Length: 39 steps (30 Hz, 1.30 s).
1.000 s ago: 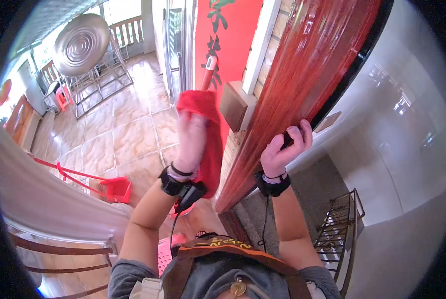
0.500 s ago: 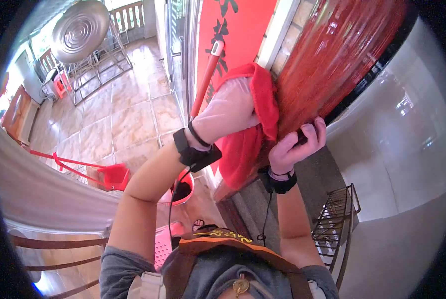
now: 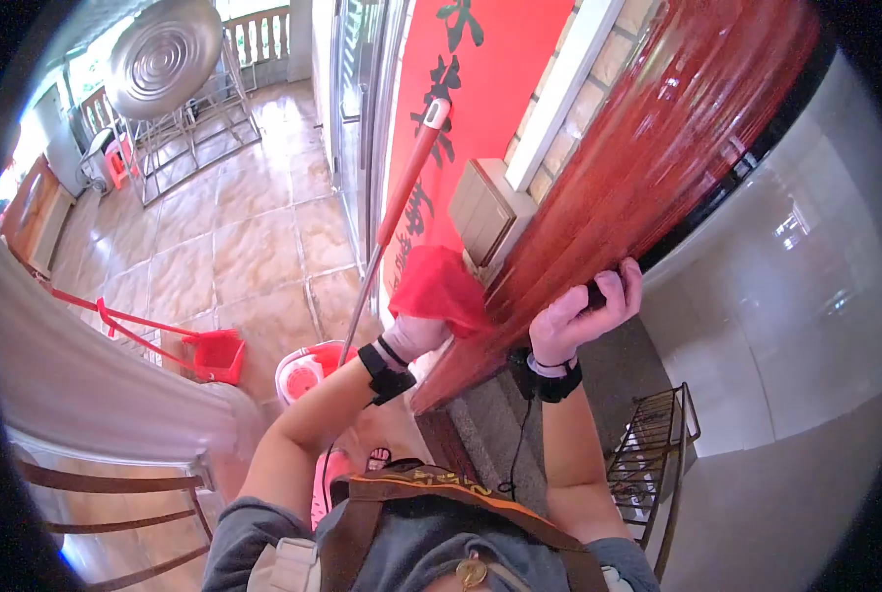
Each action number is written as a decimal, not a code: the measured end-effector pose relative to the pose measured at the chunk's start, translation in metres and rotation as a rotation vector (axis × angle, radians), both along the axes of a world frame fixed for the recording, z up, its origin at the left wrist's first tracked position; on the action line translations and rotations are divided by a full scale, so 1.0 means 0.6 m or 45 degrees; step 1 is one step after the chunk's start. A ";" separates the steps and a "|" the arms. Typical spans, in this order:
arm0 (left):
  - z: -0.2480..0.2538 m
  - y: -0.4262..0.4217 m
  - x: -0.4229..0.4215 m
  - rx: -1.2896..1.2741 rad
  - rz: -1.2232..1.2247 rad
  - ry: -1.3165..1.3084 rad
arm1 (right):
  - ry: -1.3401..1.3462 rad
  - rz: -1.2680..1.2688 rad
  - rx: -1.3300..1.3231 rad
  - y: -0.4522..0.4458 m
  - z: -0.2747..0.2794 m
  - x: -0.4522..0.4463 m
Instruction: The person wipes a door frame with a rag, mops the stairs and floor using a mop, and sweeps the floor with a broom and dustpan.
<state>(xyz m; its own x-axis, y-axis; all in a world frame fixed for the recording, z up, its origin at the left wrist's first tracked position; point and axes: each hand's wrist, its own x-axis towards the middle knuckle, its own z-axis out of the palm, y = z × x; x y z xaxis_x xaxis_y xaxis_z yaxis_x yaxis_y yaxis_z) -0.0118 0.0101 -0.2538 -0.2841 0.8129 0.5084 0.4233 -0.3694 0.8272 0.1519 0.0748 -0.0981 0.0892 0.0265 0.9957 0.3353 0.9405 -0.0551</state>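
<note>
My left hand [image 3: 416, 333] is closed on a red cloth [image 3: 439, 286], which covers most of the fingers and lies against the edge of a glossy red-brown wooden door [image 3: 599, 197]. To the right, my right hand [image 3: 584, 316] has its fingers curled at the door's dark edge; a dark thing shows between thumb and fingers, too hidden to name. Both hands look gloved in pale pink. Just above the cloth is a beige switch box [image 3: 488, 212] on the wall.
A mop handle [image 3: 406, 187] rises from a red and white bucket [image 3: 308, 370] left of my left arm. A red dustpan [image 3: 219, 355] lies on the tiles. Wire rack [image 3: 648, 444] at lower right; curved chair slats [image 3: 115, 481] at lower left; metal stand with round tray [image 3: 165, 59] farther off.
My left hand and the cloth rose to the upper right onto the door, then came back down and left, uncovering the switch box. My right hand shifted slightly right and down.
</note>
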 end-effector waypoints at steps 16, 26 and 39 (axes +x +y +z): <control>0.328 0.058 0.003 0.632 0.192 -0.251 | 0.081 0.014 -0.039 0.000 -0.012 -0.015; 0.342 0.026 0.023 0.319 0.614 0.329 | 0.034 0.110 -0.052 -0.001 -0.012 -0.013; 0.285 0.048 -0.057 0.322 -0.310 -0.102 | 0.049 0.048 0.022 0.003 -0.009 -0.013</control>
